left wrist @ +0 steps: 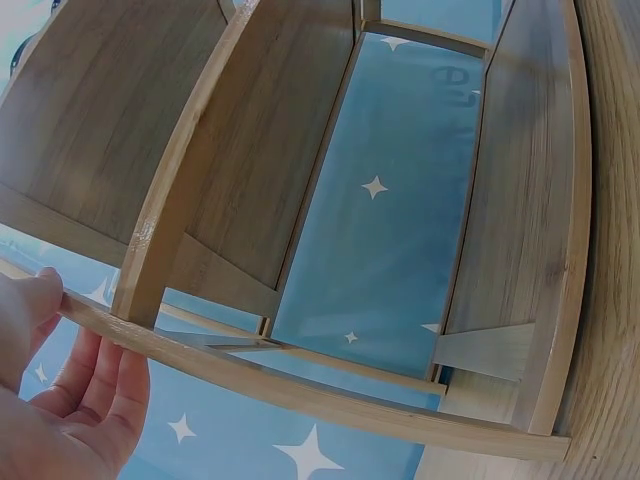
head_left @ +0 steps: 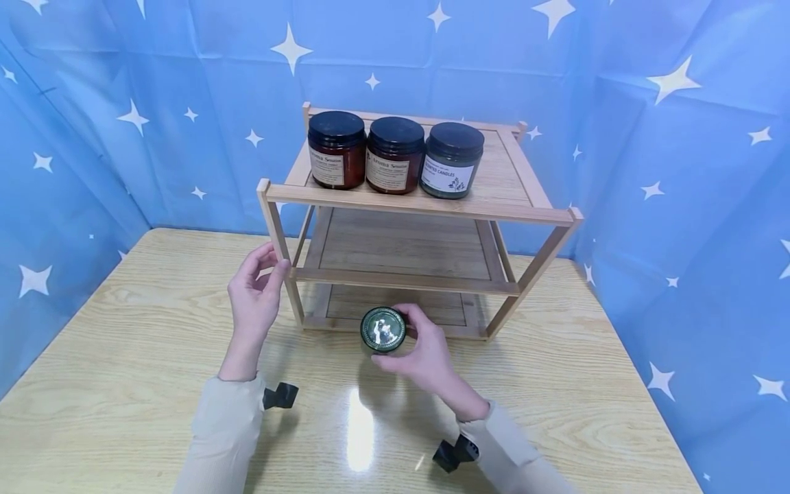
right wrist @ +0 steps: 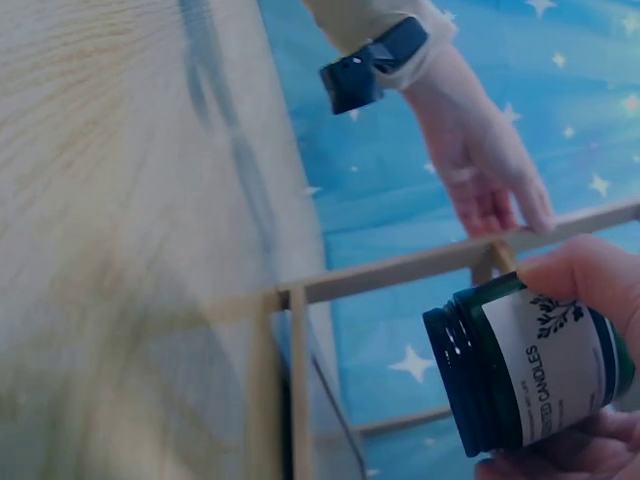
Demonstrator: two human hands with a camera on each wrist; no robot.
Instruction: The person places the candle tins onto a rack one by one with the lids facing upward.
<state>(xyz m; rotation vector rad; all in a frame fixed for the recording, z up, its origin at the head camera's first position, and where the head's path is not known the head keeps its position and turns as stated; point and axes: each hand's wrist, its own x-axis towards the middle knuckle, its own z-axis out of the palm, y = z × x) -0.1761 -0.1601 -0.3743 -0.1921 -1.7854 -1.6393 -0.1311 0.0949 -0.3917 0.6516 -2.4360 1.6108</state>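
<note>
My left hand (head_left: 255,285) holds the left front post of a wooden shelf rack (head_left: 401,276). In the left wrist view the thumb of that hand (left wrist: 75,400) lies on one side of the post and its fingers on the other. A green glass candle jar (head_left: 383,330) is gripped between the thumb and fingers of my right hand (head_left: 426,350), in front of the bottom shelf. Its ridged glass base faces up toward the head camera. The right wrist view shows the same candle jar (right wrist: 545,365) with its dark lid end toward the table and a white label on its side.
Three dark-lidded candle jars stand in a row on the top shelf: two amber jars (head_left: 336,151) (head_left: 395,156) and a green one (head_left: 452,161). The rack stands on a wood-grain table (head_left: 154,329), with a blue star-patterned curtain (head_left: 204,137) behind.
</note>
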